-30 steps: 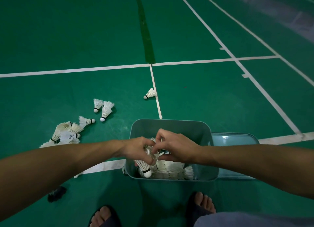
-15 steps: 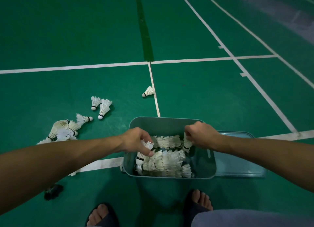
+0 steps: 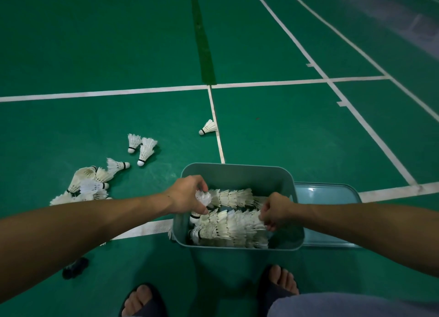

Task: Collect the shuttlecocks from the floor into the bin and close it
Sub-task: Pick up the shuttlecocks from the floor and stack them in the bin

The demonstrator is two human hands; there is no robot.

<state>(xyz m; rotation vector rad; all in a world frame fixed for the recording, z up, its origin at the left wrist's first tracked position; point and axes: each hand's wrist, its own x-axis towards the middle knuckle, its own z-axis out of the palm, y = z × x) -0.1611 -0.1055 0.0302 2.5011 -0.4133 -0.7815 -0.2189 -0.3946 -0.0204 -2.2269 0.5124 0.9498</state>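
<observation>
Lying in nested white rows inside the grey-green bin (image 3: 237, 174), feathers overlapping, cork ends toward the left wall: stacked shuttlecocks (image 3: 228, 228). Being pinched at its feathered skirt by the left hand (image 3: 187, 195), fingers and thumb curled round it, just over the bin's left rim: one shuttlecock (image 3: 203, 198), cork pointing down into the bin. Gripping the right end of the nearer stacked row, fingers curled tight into the feathers, low inside the bin toward its right wall: right hand (image 3: 275, 211). Both forearms reaching in from either side, hands apart, the rows lying between them.

Sitting on the green court floor (image 3: 95, 43), across a white line. Lying flat just beside the bin's right wall, partly hidden behind the right forearm: lid (image 3: 325, 193), pale blue-grey.

Scattering left of the bin: a loose heap of shuttlecocks (image 3: 90, 183), a pair (image 3: 142, 148) farther out, a single one (image 3: 208, 127) touching the centre line (image 3: 215, 117). Resting near the left forearm: a small dark object (image 3: 75, 268), too dim to identify. Showing at the bottom edge: two sandalled feet (image 3: 280, 281).
</observation>
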